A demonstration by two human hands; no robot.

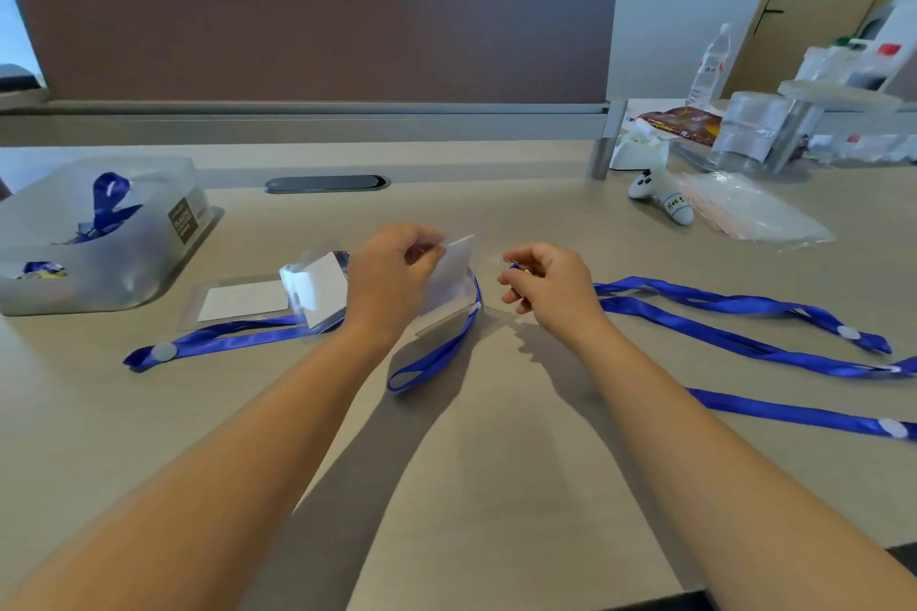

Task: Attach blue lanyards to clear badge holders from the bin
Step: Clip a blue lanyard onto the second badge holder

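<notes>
Hands mid-table: left hand (392,273) pinches clear badge holder (449,283) w/ white card, raised; right hand (546,285) pinches blue lanyard end (513,266), strap (436,352) looping down below. Bare table (496,461) near front edge. Bin (99,233) far left; loose lanyards (744,327) right.

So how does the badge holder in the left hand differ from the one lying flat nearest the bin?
The held badge holder is lifted off the desk and tilted, pinched by the left hand. The flat badge holder lies on the desk, untouched by the hands. Both are clear with a white card inside.
</notes>
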